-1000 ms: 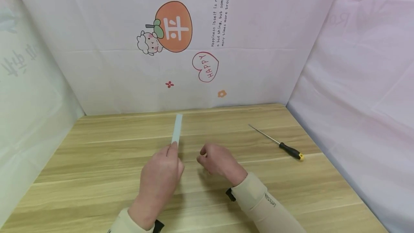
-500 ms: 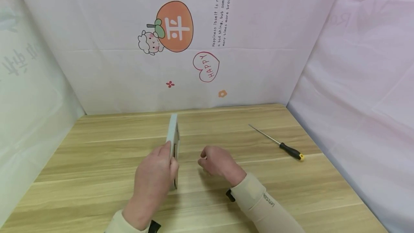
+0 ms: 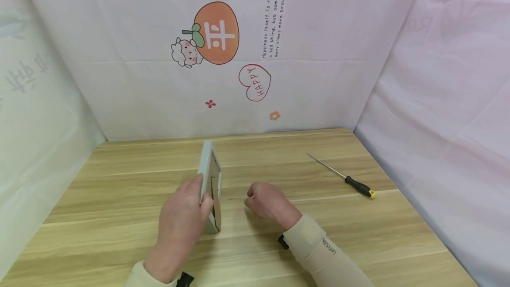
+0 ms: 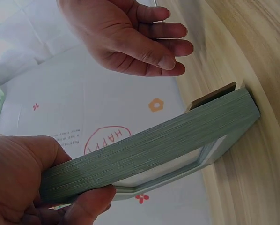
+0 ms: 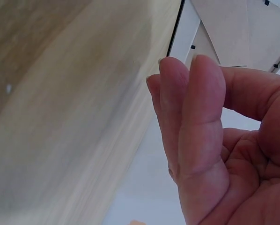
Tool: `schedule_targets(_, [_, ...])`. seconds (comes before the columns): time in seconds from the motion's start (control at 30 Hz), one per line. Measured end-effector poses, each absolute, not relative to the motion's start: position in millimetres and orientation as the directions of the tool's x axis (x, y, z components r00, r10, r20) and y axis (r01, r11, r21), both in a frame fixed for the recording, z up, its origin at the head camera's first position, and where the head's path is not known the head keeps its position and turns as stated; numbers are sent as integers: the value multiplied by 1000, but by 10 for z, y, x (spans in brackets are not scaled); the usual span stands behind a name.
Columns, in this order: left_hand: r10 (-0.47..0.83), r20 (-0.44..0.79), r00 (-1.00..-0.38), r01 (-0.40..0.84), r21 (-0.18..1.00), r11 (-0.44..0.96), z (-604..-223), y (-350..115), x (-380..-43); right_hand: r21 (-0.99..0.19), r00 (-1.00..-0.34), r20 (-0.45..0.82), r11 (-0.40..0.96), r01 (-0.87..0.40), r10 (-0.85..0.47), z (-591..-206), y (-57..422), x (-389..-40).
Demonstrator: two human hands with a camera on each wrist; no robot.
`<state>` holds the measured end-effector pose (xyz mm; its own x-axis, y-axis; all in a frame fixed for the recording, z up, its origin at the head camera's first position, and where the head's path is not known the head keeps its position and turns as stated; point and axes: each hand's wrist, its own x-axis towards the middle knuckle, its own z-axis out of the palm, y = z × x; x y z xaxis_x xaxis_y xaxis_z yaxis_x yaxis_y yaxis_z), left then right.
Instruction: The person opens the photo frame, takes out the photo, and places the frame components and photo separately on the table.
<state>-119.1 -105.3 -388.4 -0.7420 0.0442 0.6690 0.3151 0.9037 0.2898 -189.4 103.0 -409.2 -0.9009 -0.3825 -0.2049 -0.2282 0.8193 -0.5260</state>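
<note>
A pale blue-green picture frame [image 3: 205, 158] stands upright on edge, its brown backboard [image 3: 215, 180] with a stand flap turned toward the right. My left hand [image 3: 181, 218] grips its near upper edge, thumb on the back side. In the left wrist view the wood-grained frame [image 4: 149, 145] runs between thumb and fingers of the left hand [image 4: 32, 178]. Apart from it, to the right, my right hand [image 3: 271, 203] hovers loosely curled and holds nothing. In the right wrist view the backboard [image 5: 243, 33] shows small black tabs beyond the right hand [image 5: 215, 136].
On the right of the wooden table [image 3: 119, 180] lies a screwdriver [image 3: 358, 186] with a black and yellow handle, its tip toward the back. White printed cloth [image 3: 151, 101] walls the back and both sides.
My left hand has moved slightly left and turned the frame, so its back, edge-on and hidden before, now shows. The right hand has hardly moved. The screwdriver stays put.
</note>
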Motion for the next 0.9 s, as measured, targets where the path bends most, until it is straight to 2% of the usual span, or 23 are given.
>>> schedule_targets(0.33, [-20,562,-827,255,406,877,-3871,-1145,-1168,-518,-893,-192,815,-260,-407,-4112,973,-1901])
schedule_targets(0.67, [-41,485,-874,228,482,846,-3898,-1184,-1160,-513,-887,-214,820,-254,-409,-4112,950,-1899])
schedule_targets(0.9, [-50,374,-926,174,540,824,-3923,-1226,-1147,-506,-888,-227,827,-244,-400,-4119,932,-1901])
